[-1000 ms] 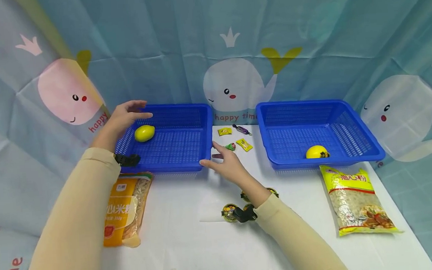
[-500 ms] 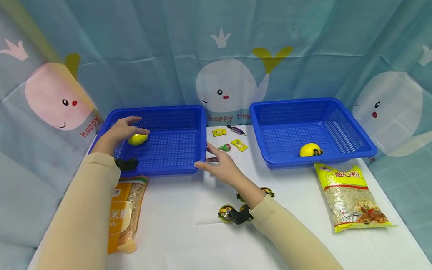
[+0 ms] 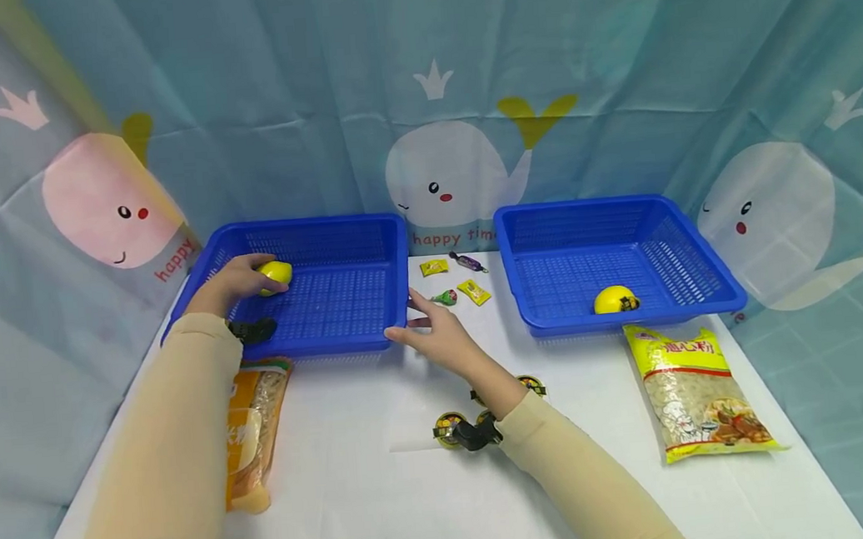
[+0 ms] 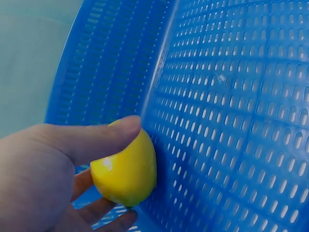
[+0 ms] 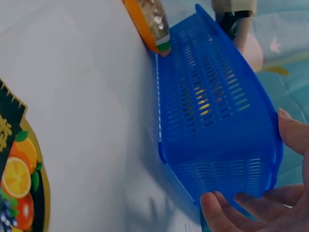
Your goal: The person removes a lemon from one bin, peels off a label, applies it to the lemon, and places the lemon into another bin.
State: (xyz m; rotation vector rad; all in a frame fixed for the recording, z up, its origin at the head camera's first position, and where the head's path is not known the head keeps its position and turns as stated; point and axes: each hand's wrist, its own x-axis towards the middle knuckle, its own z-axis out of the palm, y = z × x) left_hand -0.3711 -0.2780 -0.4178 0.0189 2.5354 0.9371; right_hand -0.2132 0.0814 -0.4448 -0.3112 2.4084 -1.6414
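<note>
The left arm covers part of the orange noodle bag [image 3: 251, 436], the right wrist hides part of the round tins [image 3: 448, 427], and the candies [image 3: 452, 280] are too small to read.

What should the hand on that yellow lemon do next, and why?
Probably lift it straight up, clear of the basket wall. The left hand already has thumb and fingers curled round the lemon, which sits inside the left basket, while the right hand rests at its near corner.
</note>
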